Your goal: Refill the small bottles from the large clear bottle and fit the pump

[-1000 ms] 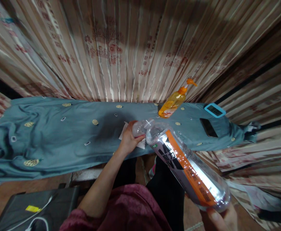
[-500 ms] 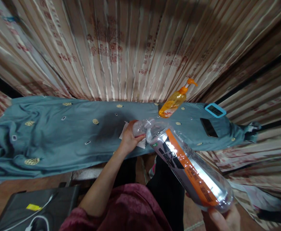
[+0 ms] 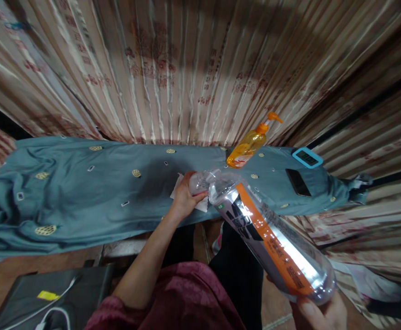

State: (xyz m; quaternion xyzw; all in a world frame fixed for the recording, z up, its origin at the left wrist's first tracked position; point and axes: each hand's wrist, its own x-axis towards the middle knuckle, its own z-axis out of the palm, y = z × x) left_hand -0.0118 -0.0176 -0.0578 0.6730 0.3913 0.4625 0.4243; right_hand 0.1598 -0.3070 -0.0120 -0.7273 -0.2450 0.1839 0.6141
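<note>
Fingers of the left hand [image 3: 185,198] clamp a small clear bottle [image 3: 197,183]; the right hand [image 3: 324,314] grips a tilted orange-labelled bottle [image 3: 272,243], its neck beside the smaller one's.

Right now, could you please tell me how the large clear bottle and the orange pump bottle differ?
The large clear bottle is tilted in the right hand, while the orange pump bottle stands on the teal cloth. The large clear bottle wears a silver-and-orange label; the orange pump bottle looks amber, with an orange pump head on top. Both have see-through bodies.
</note>
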